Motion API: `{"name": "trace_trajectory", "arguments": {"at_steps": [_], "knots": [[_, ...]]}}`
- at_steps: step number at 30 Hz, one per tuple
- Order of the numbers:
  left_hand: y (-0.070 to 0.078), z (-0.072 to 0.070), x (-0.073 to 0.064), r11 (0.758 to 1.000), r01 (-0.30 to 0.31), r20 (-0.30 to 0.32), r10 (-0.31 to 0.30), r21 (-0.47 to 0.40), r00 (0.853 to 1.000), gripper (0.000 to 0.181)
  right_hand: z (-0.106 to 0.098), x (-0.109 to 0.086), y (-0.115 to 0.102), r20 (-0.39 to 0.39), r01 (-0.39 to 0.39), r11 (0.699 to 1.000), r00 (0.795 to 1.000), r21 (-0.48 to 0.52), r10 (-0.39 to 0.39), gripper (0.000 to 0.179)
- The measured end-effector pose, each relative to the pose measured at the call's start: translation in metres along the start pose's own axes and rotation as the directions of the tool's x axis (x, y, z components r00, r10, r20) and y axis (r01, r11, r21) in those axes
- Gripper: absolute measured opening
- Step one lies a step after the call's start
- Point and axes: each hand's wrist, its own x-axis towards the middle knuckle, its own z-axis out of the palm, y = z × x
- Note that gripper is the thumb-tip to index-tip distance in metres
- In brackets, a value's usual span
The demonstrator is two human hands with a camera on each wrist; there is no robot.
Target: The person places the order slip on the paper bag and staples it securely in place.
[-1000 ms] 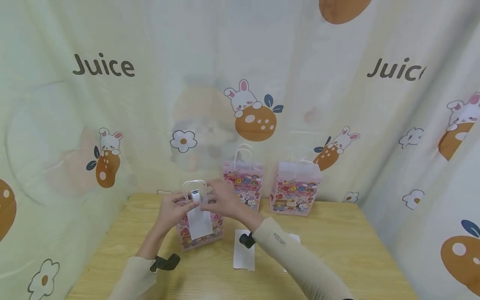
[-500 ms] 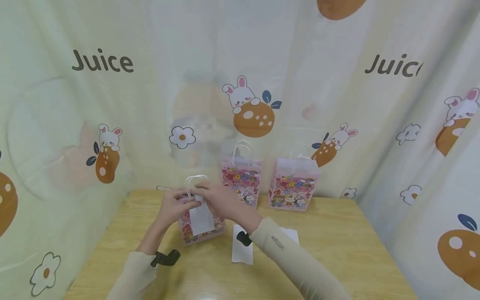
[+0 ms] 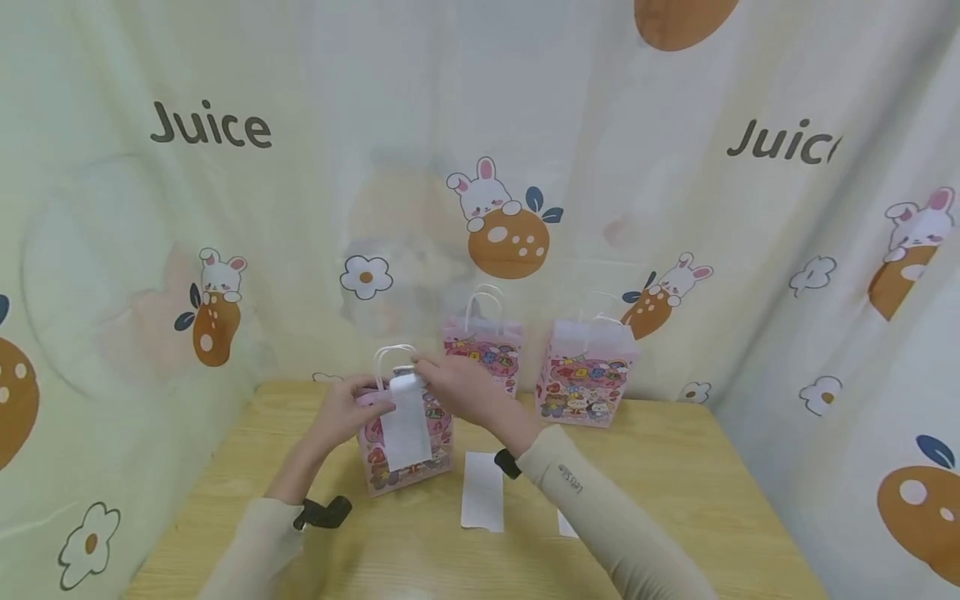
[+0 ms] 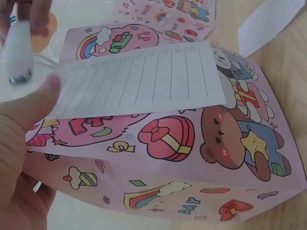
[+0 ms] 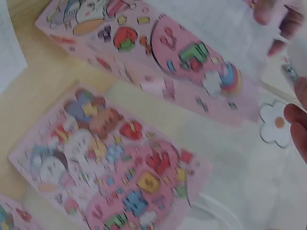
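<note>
Has shifted right hand [image 3: 467, 390] slightly rightward since half a second ago, gripping white tool [image 4: 19, 55] at top of hanging sheet [image 3: 407, 429]. Pinches rim of front pink bag [image 3: 441, 442] with bent left hand [image 3: 343, 414], near left edge of tabletop [image 3: 420, 550]; shows bare wood in front. Is hemmed by curtain [image 3: 300, 208] behind, rear bags [image 3: 587, 375] and loose sheet [image 3: 482, 492] to right.

Lined white slip [image 4: 144, 81] before upright pink bag [image 4: 168, 139]

Curtained-off work area; home or studio cannot be determined. Printed curtain [image 3: 315, 200], lettered "Juice", encloses three sides of wood-grain counter [image 3: 675, 475].
</note>
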Motion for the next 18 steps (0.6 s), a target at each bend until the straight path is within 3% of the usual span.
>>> {"name": "trace_trajectory", "arguments": {"at_steps": [3, 10, 14, 18], "knots": [[0.002, -0.003, 0.003, 0.999, 0.014, 0.022, -0.014, 0.029, 1.000, 0.022, -0.006, -0.007, 0.001, -0.057, -0.055, 0.991, 0.996, 0.124, 0.063, 0.024], [0.012, -0.010, 0.014, 0.994, 0.026, 0.103, -0.037, 0.109, 0.994, 0.019, -0.018, -0.028, -0.004, -0.169, -0.136, 0.915, 0.962, 0.380, 0.214, 0.035], [0.016, -0.010, 0.023, 0.981, 0.044, 0.150, -0.073, 0.191, 0.986, 0.018, -0.022, -0.044, -0.003, -0.211, -0.172, 0.883, 0.935, 0.437, 0.286, 0.031], [0.016, -0.011, 0.032, 0.979, 0.045, 0.159, -0.078, 0.200, 0.984, 0.014, -0.022, -0.066, 0.003, -0.239, -0.256, 0.868, 0.893, 0.425, 0.381, 0.028]]}}
